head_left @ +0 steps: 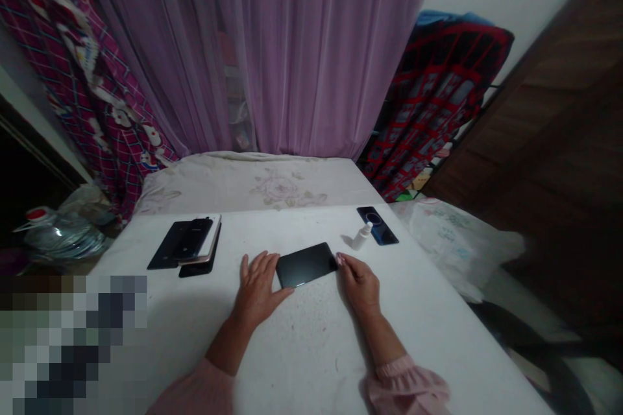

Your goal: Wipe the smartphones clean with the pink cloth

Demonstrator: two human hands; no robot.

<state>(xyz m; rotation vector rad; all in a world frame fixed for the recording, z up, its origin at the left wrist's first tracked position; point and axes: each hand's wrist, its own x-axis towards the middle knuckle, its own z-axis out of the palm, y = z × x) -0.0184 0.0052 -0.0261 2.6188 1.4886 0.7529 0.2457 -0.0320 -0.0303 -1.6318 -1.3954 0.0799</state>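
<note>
A black phone (307, 265) lies flat, screen up, on the white table (311, 350). My left hand (259, 286) grips its left end, with the thumb at the near edge and the fingers toward the far corner. At the phone's right end, my right hand (359, 280) has its fingers pinched together on something small and pinkish, too small to make out. Just beyond that hand, a small white bottle (361, 237) stands upright. Behind the bottle lies a dark blue phone (384, 228).
Several dark and white devices (192, 241) are piled at the table's left. Purple curtains (302, 52) hang behind the flowered cloth (280, 188). A large water bottle (63, 233) is off the left side, and a plastic bag (452, 240) is off the right.
</note>
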